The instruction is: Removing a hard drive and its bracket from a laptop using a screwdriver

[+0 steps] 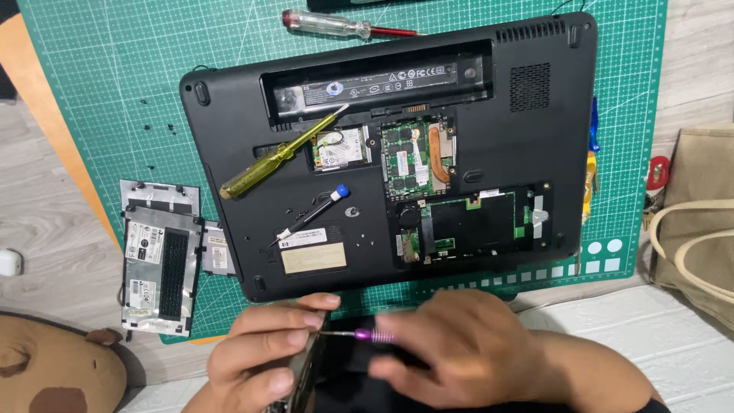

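Note:
A black laptop [229, 145] lies upside down on a green cutting mat [107, 84], its bottom covers off and circuit boards exposed. At the bottom edge, my left hand [264, 352] grips a dark metal-edged part [306, 378]. My right hand [466, 352], blurred, holds a small purple-handled screwdriver [375, 335] with its tip pointing at that part. A yellow-handled screwdriver [279, 154] and a small black precision screwdriver with a blue cap [313, 213] rest on the laptop.
A red-and-clear screwdriver [344, 25] lies on the mat above the laptop. Removed silver cover panels [157, 260] sit left of it. A beige bag [696, 222] stands at the right, a brown cushion [53, 371] at the lower left.

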